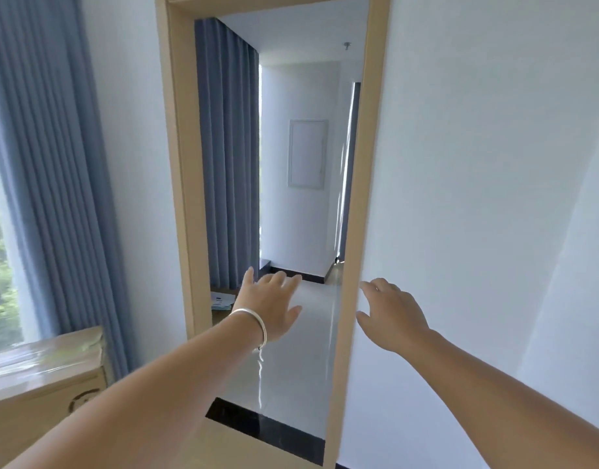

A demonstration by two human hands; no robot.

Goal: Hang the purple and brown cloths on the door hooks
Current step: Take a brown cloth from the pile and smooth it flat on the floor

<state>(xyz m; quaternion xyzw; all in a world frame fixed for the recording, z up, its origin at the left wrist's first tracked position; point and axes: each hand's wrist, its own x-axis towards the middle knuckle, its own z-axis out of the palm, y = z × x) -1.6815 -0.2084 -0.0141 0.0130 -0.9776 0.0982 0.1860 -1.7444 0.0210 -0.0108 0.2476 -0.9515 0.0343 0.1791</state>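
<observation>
No purple or brown cloth and no door hooks appear in the head view. My left hand (269,304), with a silver bangle on its wrist, reaches forward into an open doorway with fingers spread and nothing in it. My right hand (391,313) is held out beside the right door jamb (357,231), fingers loosely bent and holding nothing. Neither hand touches the frame as far as I can tell.
The tan wooden door frame (183,198) opens onto a hallway with a pale floor and a dark threshold strip (267,431). Blue curtains (51,184) hang at left by a window. A taped cardboard box (44,384) stands at lower left. A white wall (477,198) fills the right.
</observation>
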